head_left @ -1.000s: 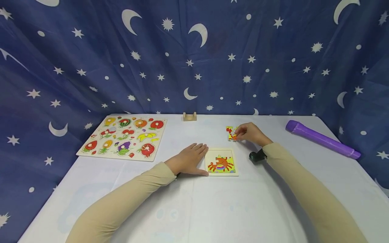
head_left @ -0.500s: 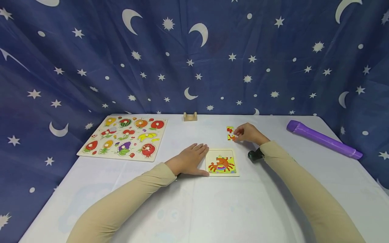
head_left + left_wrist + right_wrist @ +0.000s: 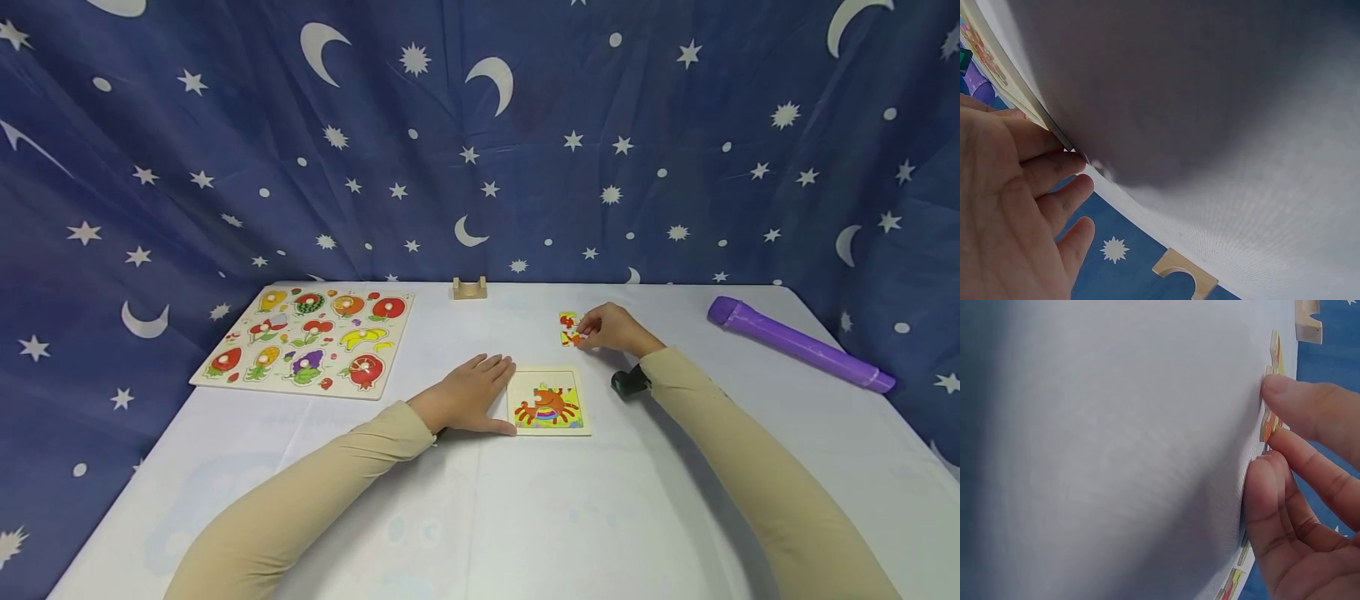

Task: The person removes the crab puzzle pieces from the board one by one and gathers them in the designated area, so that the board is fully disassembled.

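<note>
My left hand [image 3: 468, 395] rests at the left side of a square wooden crab puzzle [image 3: 550, 432]. Its fingers are extended, with the thumb near the lower left corner. In the left wrist view, fingers touch the puzzle board's edge [image 3: 1019, 87]. Part of the red crab picture fills the board, while bare wood shows toward its top. Beyond the board, my right hand [image 3: 615, 327] pinches a red and yellow puzzle piece [image 3: 1267, 424] between thumb and index finger, at table level. Another loose piece [image 3: 567, 319] lies just past the fingertips; the hand hides part of this group.
A fruit peg puzzle [image 3: 300, 342] lies at the left of the white table [image 3: 480, 517]. A small wooden cradle [image 3: 469, 289] stands at the back edge. On the right lies a purple stick-like tube [image 3: 798, 343]. A starry blue curtain [image 3: 540, 167] hangs behind.
My right hand has shifted slightly left over the loose pieces, covering more of them, then stayed almost still. The left hand keeps its place beside the crab puzzle.
</note>
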A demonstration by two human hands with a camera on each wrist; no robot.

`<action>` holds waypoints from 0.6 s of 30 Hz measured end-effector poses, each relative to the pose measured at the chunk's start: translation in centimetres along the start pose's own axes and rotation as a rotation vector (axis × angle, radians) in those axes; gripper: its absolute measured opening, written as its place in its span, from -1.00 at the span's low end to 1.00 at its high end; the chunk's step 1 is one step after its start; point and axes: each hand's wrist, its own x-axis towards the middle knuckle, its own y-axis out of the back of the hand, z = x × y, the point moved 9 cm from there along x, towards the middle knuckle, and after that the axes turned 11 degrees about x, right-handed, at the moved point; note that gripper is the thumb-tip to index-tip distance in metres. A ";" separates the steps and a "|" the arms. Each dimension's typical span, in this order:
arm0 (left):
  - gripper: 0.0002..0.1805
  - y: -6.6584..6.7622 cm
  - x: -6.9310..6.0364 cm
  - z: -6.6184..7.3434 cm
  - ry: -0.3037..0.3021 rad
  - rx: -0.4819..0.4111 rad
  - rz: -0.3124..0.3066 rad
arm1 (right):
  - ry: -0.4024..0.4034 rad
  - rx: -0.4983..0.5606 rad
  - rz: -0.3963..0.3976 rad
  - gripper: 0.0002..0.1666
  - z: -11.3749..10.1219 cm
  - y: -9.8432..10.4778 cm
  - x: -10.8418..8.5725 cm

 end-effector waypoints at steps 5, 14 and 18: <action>0.10 0.0 0.0 0.1 -0.001 0.004 0.001 | -0.019 -0.002 0.007 -0.72 0.3 0.1 -0.1; 0.10 0.0 0.0 0.1 0.000 -0.009 -0.017 | 0.025 0.043 0.008 -0.64 -0.9 0.2 -2.5; 0.10 -0.1 0.1 -0.1 0.001 -0.009 -0.017 | 0.101 0.060 -0.033 -0.63 -3.0 -0.7 -4.6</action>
